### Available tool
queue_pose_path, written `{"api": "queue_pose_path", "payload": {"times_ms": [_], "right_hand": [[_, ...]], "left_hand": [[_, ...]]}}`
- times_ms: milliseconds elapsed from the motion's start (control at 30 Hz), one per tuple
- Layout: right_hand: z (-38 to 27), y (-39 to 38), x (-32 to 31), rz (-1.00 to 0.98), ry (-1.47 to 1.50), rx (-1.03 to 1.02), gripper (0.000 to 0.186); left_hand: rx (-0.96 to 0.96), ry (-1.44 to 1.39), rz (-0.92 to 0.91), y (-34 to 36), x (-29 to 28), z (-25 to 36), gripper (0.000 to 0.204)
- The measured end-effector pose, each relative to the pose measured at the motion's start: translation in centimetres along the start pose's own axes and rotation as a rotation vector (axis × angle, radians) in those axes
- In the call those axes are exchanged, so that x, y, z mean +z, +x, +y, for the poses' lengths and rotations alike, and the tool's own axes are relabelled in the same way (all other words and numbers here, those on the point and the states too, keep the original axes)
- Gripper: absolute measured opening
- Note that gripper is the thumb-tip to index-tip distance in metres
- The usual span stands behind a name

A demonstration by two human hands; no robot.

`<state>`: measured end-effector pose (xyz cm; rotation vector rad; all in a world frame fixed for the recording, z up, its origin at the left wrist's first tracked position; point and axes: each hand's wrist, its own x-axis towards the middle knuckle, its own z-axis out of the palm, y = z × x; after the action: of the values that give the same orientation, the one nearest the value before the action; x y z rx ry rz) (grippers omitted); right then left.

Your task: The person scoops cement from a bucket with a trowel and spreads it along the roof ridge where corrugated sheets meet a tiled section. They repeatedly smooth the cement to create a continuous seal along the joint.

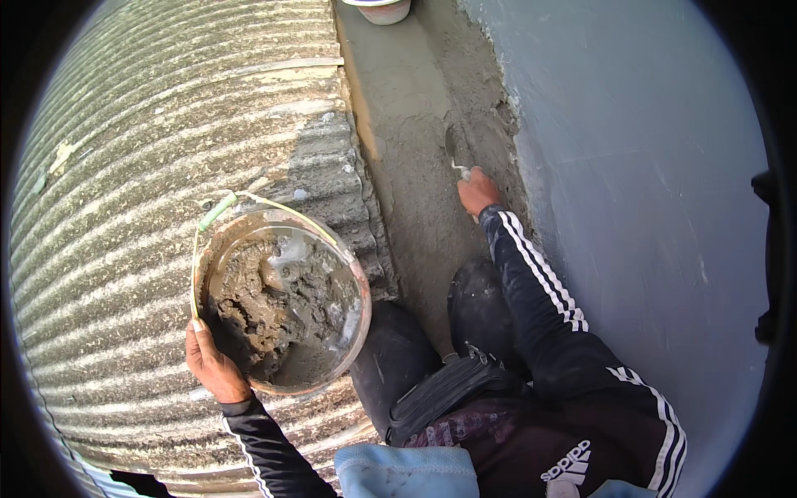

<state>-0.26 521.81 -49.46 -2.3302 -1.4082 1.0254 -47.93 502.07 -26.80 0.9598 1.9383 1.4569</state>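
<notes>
My left hand (217, 365) grips the near-left rim of a round bucket (364, 311), its fingers closed round the edge beside the wire handle. Wet grey-brown mortar (274, 303) partly fills the bucket, which sits tilted over the corrugated roof. Closed around the handle of a small trowel (451, 148) is my right hand (479, 192), out ahead on the right. The thin blade lies against the wet mortar strip (415, 166) next to the wall. My fingers hide most of the trowel's handle.
Weathered corrugated roofing (149, 224) spreads across the left, with a broken edge along the mortar strip. A smooth grey wall (639, 191) rises close on the right. Another bucket (383, 12) stands at the far end of the strip. My knees rest near its front end.
</notes>
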Motion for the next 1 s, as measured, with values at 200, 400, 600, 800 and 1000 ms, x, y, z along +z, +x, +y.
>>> {"api": "queue_pose_path", "payload": {"times_ms": [200,400,600,800,1000], "right_hand": [[-1.6,4.4,4.3,-0.242,0.267,0.328,0.045],[-0.9,3.0,7.6,-0.288,0.037,0.216,0.045],[-0.9,2.2,4.7,-0.228,0.161,0.142,0.043],[-3.4,4.8,3.7,-0.384,0.368,0.161,0.037],[-2.9,4.7,4.5,-0.201,0.371,0.084,0.037]], "left_hand": [[-0.034,0.052,0.017,-0.1,-0.5,-0.1,0.041],[-0.012,0.181,0.106,-0.2,-0.8,-0.3,0.042],[-0.048,0.121,0.125,-0.4,-0.8,-0.3,0.041],[-0.088,0.116,0.167,-0.5,-0.4,0.1,0.042],[-0.059,0.183,0.176,-0.5,-0.8,-0.3,0.042]]}}
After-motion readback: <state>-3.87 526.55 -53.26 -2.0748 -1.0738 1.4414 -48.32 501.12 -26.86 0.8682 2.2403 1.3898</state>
